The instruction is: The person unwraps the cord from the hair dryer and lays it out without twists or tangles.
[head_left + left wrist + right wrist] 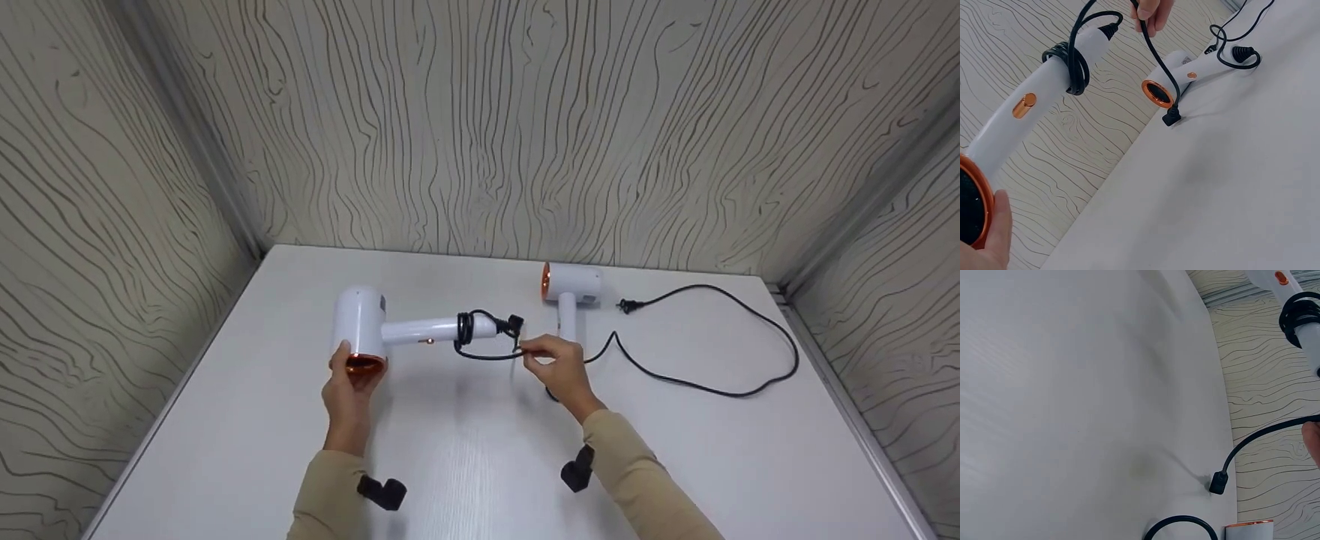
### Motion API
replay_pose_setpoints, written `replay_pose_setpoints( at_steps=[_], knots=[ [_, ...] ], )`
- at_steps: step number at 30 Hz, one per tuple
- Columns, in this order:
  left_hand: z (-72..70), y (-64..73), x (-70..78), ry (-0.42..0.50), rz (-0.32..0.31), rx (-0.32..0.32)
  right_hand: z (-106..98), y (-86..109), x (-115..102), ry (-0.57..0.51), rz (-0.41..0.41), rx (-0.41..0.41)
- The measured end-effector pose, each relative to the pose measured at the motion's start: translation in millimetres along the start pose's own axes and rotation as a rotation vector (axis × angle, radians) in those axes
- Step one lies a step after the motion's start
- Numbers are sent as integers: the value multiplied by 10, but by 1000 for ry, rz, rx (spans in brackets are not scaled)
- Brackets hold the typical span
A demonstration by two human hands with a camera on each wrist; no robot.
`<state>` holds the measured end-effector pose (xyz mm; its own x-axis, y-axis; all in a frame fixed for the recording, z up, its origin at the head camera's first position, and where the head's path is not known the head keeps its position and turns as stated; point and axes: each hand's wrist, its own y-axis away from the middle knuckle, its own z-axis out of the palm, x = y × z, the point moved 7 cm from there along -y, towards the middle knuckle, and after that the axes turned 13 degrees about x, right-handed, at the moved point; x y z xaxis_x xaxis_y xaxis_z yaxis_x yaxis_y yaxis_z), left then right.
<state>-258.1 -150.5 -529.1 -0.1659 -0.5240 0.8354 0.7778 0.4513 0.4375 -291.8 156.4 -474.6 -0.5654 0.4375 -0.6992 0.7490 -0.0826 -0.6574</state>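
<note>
A white hair dryer (358,319) with an orange-rimmed end is held above the table by my left hand (349,401), which grips its barrel near that rim. Its handle points right, and a black cord (466,328) is wound in several turns around the handle's lower part. My right hand (562,371) pinches the free stretch of this cord between thumb and fingers, just right of the handle's end. From the right hand the cord hangs down to a black plug (1171,116), also visible in the right wrist view as a dangling plug (1219,482).
A second white hair dryer (583,281) lies at the back of the white table (465,480). Its black cord (793,352) loops across the right side, ending in a plug (630,305). Wood-patterned walls (480,127) stand behind and at both sides.
</note>
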Motion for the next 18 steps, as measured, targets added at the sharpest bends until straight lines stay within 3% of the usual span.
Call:
replay_pose_setpoints(
  at_steps=[12,18],
  knots=[
    [63,64,146,138,-5,-49,169,249,285,137,26,-149],
    [112,120,196,165,10,-80,281,338,359,238,26,-241]
  ],
)
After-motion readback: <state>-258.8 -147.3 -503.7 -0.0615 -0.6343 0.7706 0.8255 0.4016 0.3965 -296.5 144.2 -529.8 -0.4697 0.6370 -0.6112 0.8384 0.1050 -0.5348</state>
